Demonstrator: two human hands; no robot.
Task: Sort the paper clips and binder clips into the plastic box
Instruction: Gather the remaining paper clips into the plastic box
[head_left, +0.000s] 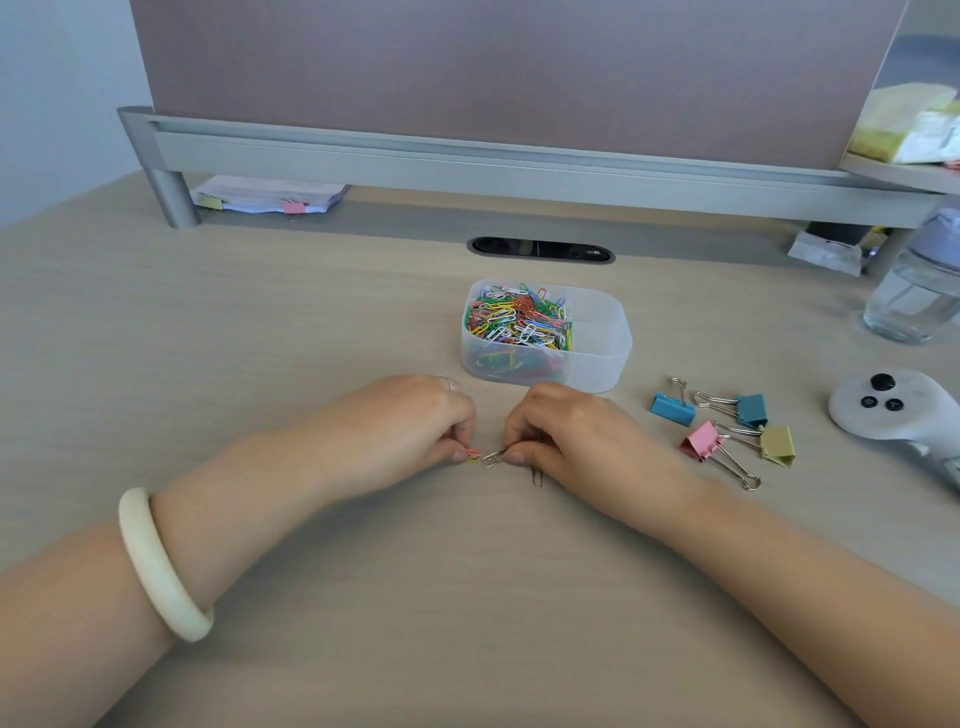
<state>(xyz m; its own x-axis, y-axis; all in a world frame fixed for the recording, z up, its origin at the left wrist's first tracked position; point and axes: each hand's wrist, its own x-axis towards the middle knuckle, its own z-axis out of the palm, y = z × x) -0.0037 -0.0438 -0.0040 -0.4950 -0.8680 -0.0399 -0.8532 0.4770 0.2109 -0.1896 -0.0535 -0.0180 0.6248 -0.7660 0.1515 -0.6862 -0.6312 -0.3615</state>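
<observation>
At lower centre, the left hand (415, 421) pinched a red-and-yellow paper clip (473, 455); the right hand (571, 431) pinched a silver paper clip (493, 458). The plastic box (597, 358), centre frame, held coloured clips on its left side. Binder clips (727, 431) lay at its lower right. No writing was readable.

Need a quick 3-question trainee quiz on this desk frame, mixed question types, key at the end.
1. True or false: the right compartment of the plastic box already holds binder clips.
2. How many binder clips lie on the desk?
3. Multiple choice: the left hand pinches A) a binder clip, B) a small paper clip, C) nothing.

Key: 1. False; it looks empty, and the paper clips fill only the left compartment. 2. Four: two blue, one pink, one yellow-green. 3. B; the right hand pinches a silver clip beside it.
</observation>
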